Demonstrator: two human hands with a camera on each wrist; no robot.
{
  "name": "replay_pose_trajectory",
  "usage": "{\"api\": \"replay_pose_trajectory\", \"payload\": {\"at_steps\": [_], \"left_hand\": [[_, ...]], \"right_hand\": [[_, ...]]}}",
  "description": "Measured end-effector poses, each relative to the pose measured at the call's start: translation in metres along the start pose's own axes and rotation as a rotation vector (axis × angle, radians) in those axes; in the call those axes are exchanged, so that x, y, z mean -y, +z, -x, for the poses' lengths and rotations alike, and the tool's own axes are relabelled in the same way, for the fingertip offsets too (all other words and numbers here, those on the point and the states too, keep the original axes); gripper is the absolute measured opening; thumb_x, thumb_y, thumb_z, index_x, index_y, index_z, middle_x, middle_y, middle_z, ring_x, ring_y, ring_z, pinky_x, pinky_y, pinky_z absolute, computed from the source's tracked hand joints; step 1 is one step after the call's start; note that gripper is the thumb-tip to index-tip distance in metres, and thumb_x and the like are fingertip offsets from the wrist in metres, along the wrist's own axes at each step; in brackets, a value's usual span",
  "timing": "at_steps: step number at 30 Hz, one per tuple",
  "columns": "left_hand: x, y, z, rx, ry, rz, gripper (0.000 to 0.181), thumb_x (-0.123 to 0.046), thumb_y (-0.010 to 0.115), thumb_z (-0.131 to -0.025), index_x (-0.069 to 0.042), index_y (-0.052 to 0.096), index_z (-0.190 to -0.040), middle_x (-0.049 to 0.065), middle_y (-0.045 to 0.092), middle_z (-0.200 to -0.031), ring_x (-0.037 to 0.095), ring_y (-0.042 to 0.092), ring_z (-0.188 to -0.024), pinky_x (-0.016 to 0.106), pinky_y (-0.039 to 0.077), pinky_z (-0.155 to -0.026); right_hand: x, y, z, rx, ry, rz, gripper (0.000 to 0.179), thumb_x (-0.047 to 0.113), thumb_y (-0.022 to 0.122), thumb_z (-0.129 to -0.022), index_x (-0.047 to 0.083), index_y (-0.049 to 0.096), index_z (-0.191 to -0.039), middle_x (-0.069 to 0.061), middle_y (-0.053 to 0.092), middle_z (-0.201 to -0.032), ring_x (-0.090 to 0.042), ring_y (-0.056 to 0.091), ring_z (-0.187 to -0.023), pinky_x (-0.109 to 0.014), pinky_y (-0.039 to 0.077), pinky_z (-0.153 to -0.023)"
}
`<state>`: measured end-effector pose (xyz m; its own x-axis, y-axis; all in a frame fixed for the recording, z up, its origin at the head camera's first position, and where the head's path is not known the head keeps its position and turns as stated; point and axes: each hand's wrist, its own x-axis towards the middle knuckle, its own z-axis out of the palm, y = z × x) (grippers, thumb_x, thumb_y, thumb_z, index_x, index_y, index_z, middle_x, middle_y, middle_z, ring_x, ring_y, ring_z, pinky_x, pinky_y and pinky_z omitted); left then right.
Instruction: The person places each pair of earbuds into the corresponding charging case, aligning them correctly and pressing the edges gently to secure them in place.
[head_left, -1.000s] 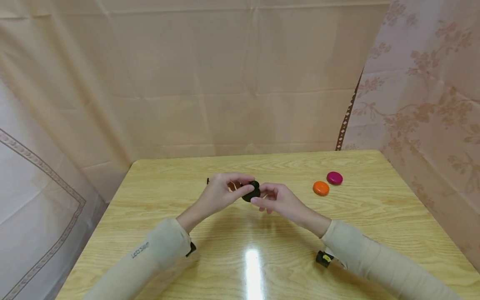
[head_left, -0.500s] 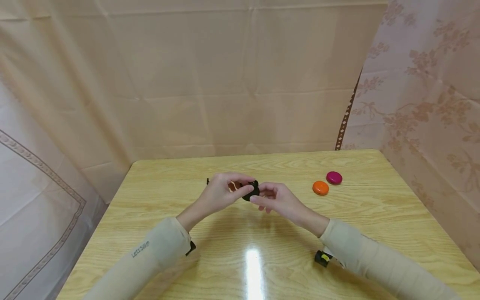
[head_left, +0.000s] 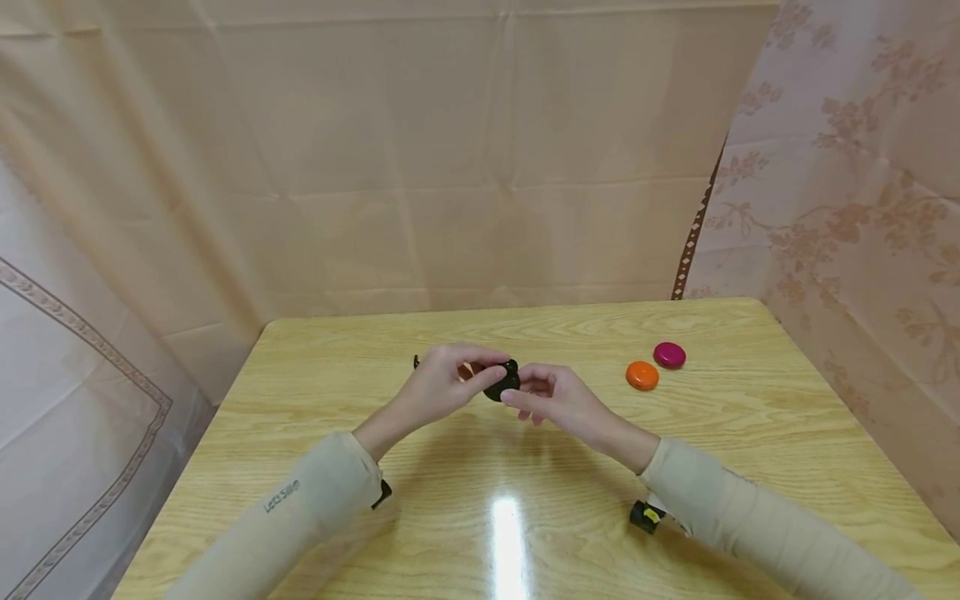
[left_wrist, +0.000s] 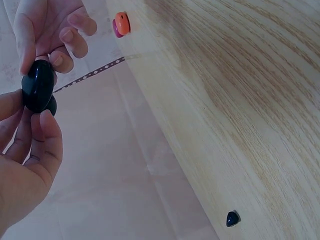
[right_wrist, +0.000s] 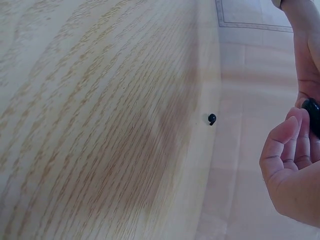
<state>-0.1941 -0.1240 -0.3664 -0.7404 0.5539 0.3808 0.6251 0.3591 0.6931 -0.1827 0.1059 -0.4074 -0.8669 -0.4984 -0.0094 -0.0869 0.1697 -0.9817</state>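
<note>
Both hands meet over the middle of the table on a round, glossy black earbud case (head_left: 502, 385). My left hand (head_left: 450, 379) pinches it between thumb and fingers from the left. The right hand (head_left: 558, 398) has its thumb at the lower right edge and its fingers curled behind. A smaller dark rounded part (left_wrist: 52, 105) shows beside the case (left_wrist: 38, 87) in the left wrist view, partly hidden by the fingers. Near the far table edge lies a black earbud (right_wrist: 212, 119), mostly hidden behind the left hand in the head view.
To the right on the wood-grain table (head_left: 735, 467) lie an orange round case (head_left: 642, 376) and a magenta one (head_left: 670, 356), close together. Beige cloth (head_left: 375, 167) hangs behind the table, and a flowered cloth (head_left: 862, 208) hangs at the right.
The black case has turned slightly between the fingers. Both hands stay in nearly the same place, and the orange and magenta cases have not moved.
</note>
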Motion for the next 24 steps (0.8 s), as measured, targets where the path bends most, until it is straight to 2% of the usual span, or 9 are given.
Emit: {"api": "replay_pose_trajectory", "payload": {"at_steps": [12, 24], "left_hand": [[-0.0004, -0.0004, -0.0013, -0.001, 0.042, -0.036, 0.016, -0.017, 0.07, -0.098, -0.008, 0.078, -0.108, 0.001, 0.076, -0.1, 0.007, 0.066, -0.076, 0.028, 0.056, -0.066], [0.0019, 0.0007, 0.0002, 0.008, 0.043, -0.034, 0.016, -0.018, 0.07, -0.098, -0.009, 0.078, -0.109, 0.0, 0.075, -0.099, 0.008, 0.064, -0.076, 0.029, 0.055, -0.066]], "right_hand": [[0.006, -0.0018, 0.0012, -0.019, 0.01, -0.002, 0.032, 0.032, 0.072, -0.096, 0.007, 0.067, -0.115, -0.014, 0.07, -0.1, -0.046, 0.062, -0.092, -0.044, 0.056, -0.073], [0.0039, -0.0019, 0.0017, -0.01, 0.005, -0.011, 0.032, 0.032, 0.073, -0.096, 0.006, 0.067, -0.115, -0.012, 0.07, -0.098, -0.048, 0.062, -0.092, -0.044, 0.056, -0.072]]}}
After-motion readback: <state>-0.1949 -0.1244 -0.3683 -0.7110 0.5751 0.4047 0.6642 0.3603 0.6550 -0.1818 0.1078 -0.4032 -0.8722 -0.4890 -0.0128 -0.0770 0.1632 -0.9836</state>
